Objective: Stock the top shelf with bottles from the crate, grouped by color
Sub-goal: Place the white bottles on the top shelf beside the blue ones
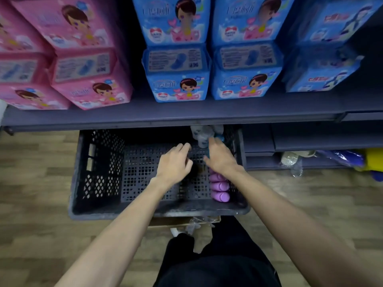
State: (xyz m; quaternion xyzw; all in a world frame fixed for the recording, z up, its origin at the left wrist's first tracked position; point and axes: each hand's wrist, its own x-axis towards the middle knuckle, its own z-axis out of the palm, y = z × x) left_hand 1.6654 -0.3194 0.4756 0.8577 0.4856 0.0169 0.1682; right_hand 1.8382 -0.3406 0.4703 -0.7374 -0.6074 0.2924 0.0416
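Pink packs [62, 59] at far left on a shelf [165, 117], blue packs [207, 59] alongside. Below, dark crate [99, 162] on the floor. Left hand [176, 162] over bare crate bottom, fingers curled, apparently holding nothing. Purple bottles [219, 187] just right of it, lying flat, stacked along the right wall. Right hand [219, 158] nearer, directly above them, fingers loosely apart, reaching toward clear bottles [203, 133] in the far corner. Shelf edge overhanging that corner.
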